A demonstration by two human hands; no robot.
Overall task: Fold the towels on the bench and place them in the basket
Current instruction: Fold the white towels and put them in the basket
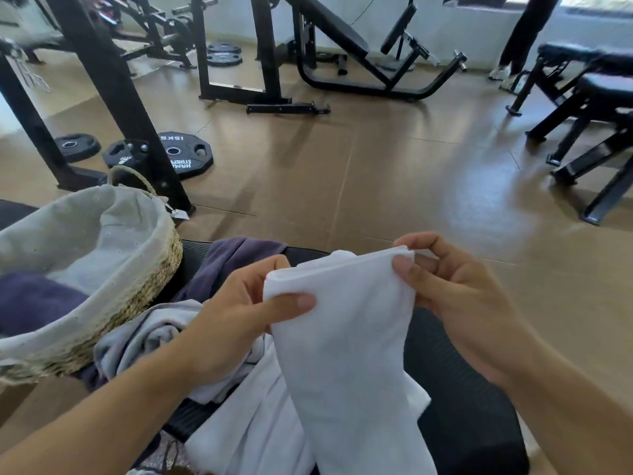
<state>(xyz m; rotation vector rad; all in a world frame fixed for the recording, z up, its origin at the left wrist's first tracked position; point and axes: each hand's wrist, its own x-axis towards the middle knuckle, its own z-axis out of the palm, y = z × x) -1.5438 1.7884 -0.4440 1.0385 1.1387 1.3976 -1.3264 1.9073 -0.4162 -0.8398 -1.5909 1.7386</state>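
Both hands pinch the top edge of a white towel [346, 337] at lower centre, the left hand [239, 320] at its left corner, the right hand [455, 289] at its right; it hangs over the black table [462, 406]. Grey towel [154, 334] and purple towel [233, 265] lie left. The lined basket [150, 279] at left holds a purple towel. A weight plate [185, 156] at upper left reads "15KG".

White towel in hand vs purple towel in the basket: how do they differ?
The white towel is pale, the purple towel dark. The white towel hangs lifted over the bench, pinched by the left hand and right hand; the purple towel lies untouched in the basket. Both are soft cloth.
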